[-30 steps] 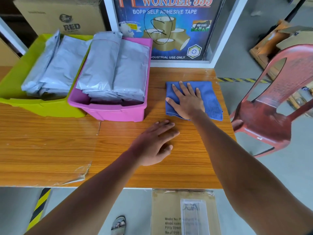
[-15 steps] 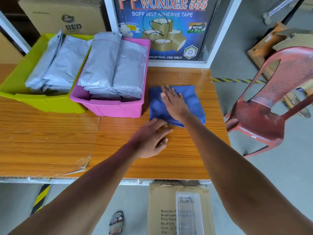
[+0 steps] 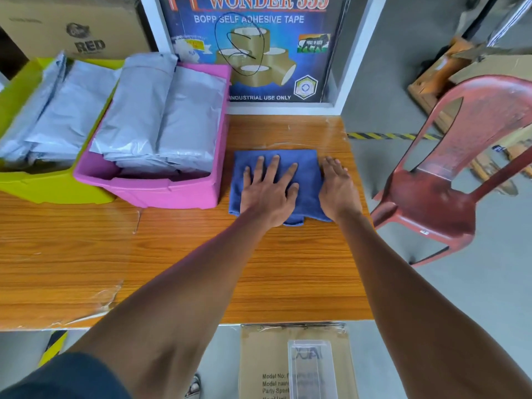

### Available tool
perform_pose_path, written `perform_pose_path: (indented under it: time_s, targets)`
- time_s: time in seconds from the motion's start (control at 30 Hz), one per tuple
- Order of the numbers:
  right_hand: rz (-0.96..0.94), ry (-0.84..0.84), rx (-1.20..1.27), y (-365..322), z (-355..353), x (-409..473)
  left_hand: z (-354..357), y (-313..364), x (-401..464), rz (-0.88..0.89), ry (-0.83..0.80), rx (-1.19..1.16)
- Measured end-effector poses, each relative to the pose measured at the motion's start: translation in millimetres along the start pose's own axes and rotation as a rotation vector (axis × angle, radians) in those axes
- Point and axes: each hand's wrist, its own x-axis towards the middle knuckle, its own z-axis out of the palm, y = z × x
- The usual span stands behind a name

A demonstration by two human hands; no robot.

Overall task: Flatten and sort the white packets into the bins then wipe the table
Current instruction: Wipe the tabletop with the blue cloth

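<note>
Pressing flat on blue cloth (image 3: pixel 276 180): left hand (image 3: pixel 269 194), fingers spread and straight, palm down over cloth's centre. Cloth directly beneath, its edges showing past fingertips and to both sides. Right hand (image 3: pixel 336 188) just beside, fingers straight and close together, resting at cloth's right edge, partly on wooden table (image 3: pixel 201 254). Left of left hand, pink bin (image 3: pixel 172 194) of white packets (image 3: pixel 161 119); farther left, yellow-green bin (image 3: pixel 51 188), also packed.

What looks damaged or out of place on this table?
A clear film covering the wooden table is torn and peeling up at the near left edge. The grey packets overhang the pink bin.
</note>
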Motion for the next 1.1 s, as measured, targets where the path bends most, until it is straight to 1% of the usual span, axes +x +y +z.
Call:
perform_pose_path:
  time_s: [0.13, 0.27, 0.37, 0.47, 0.57, 0.7, 0.87, 0.93, 1.1]
  targets:
    - [-0.053, -0.015, 0.014, 4, -9, 5, -7, -1, 10, -0.015, -0.070, 0.029]
    - [-0.111, -0.044, -0.030, 7, -11, 7, -14, 5, 12, -0.065, -0.157, -0.008]
    - [-0.129, -0.055, -0.021, 11, -13, 10, -14, 20, 19, -0.142, -0.140, -0.019]
    - [-0.135, -0.054, -0.013, 15, -11, 12, -11, 31, 30, -0.186, -0.079, 0.024]
    - [-0.131, -0.066, -0.026, 18, -9, 18, -8, 28, 36, -0.156, -0.064, 0.053]
    - [-0.121, -0.093, -0.050, 14, -14, 16, -10, 19, 25, -0.121, -0.085, 0.056]
    - [-0.132, -0.178, -0.233, 5, -15, 15, -9, 9, -9, -0.128, -0.064, 0.067]
    - [-0.131, -0.182, -0.272, 4, -13, 18, -9, 8, 2, -0.139, -0.053, 0.066]
    - [-0.139, -0.196, -0.272, 9, -9, 26, -16, -2, 68, -0.191, -0.047, 0.058]
